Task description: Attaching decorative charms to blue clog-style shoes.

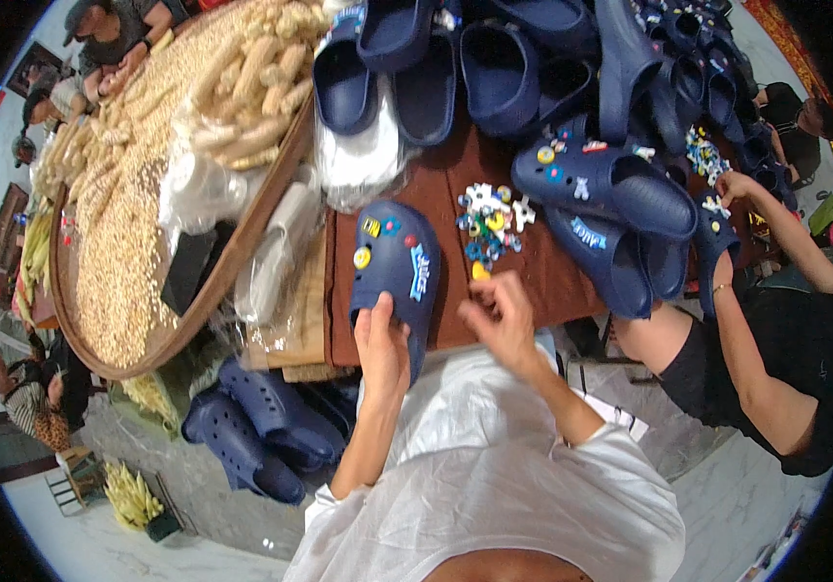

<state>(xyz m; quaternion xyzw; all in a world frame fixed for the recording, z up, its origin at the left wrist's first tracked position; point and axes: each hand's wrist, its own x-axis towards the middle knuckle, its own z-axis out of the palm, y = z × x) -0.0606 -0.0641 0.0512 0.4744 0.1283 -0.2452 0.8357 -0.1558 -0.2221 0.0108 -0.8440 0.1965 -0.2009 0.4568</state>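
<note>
My left hand [382, 344] grips the heel end of a navy blue clog [395, 267] that lies on the brown table [441, 194], toe pointing away from me. The clog carries several small coloured charms on its top. My right hand [496, 315] hovers just right of the clog, fingers pinched together; whether a charm is between them I cannot tell. A small pile of coloured charms [490, 225] lies on the table just beyond my right hand.
A heap of navy clogs [533, 68] covers the far table. A big round basket [135, 213] of corn kernels and cobs sits left. More clogs [261, 427] lie on the floor. A person in black [775, 320] at the right handles a clog.
</note>
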